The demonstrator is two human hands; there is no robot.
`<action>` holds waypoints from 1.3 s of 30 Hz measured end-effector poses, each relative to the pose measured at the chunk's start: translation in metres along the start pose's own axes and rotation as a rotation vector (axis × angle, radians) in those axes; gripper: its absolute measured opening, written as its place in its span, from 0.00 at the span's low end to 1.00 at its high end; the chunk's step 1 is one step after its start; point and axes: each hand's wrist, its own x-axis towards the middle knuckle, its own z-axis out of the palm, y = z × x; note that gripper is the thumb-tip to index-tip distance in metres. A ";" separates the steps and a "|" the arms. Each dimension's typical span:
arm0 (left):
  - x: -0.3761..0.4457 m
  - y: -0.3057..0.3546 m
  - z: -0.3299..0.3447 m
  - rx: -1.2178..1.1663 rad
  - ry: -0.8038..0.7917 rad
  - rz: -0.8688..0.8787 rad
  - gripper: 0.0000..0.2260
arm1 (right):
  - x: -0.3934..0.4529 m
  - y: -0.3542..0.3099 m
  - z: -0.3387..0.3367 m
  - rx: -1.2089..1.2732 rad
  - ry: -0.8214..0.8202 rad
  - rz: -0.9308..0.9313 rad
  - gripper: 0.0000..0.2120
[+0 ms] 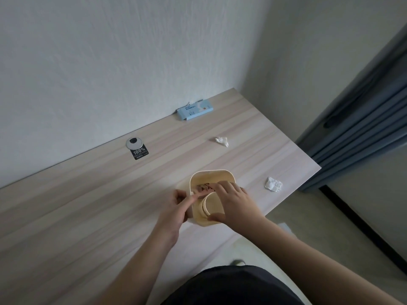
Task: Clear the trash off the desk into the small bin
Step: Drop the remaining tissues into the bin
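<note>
Illumination is dim, soft and cool, without glare. The hands (207, 201) cast only faint, diffuse shadows on the desk (88, 205) beneath the grip. Focus is acceptable at the grip; fingertips show slight motion blur. Wide-angle distortion bends the desk edges and stretches the forearms toward the frame borders.

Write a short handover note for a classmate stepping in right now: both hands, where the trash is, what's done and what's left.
Left hand: beside the small cream plastic bin, pinching something I can't make out.
Right hand: over the bin's opening, resting on a round cream piece.
Done: brown scraps are in the bin.
Left: two crumpled white tissues, one mid-desk, one near the right edge.
The blue tissue box sits by the wall.
</note>
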 end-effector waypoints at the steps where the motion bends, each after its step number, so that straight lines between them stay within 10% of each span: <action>1: 0.001 0.000 0.001 -0.005 -0.004 0.001 0.20 | -0.001 0.001 -0.002 0.008 0.008 0.007 0.35; 11: 0.019 0.006 0.018 0.009 -0.014 -0.022 0.19 | -0.008 0.079 -0.023 0.272 0.286 0.295 0.11; 20: 0.042 0.011 0.062 0.061 0.030 -0.002 0.14 | 0.025 0.216 0.016 0.183 -0.088 0.568 0.18; 28: 0.050 0.014 0.125 0.017 0.101 -0.044 0.15 | 0.022 0.274 0.052 -0.031 -0.324 0.307 0.25; 39: 0.048 0.009 0.136 -0.146 0.358 -0.056 0.08 | 0.060 0.308 0.041 0.153 -0.227 0.106 0.08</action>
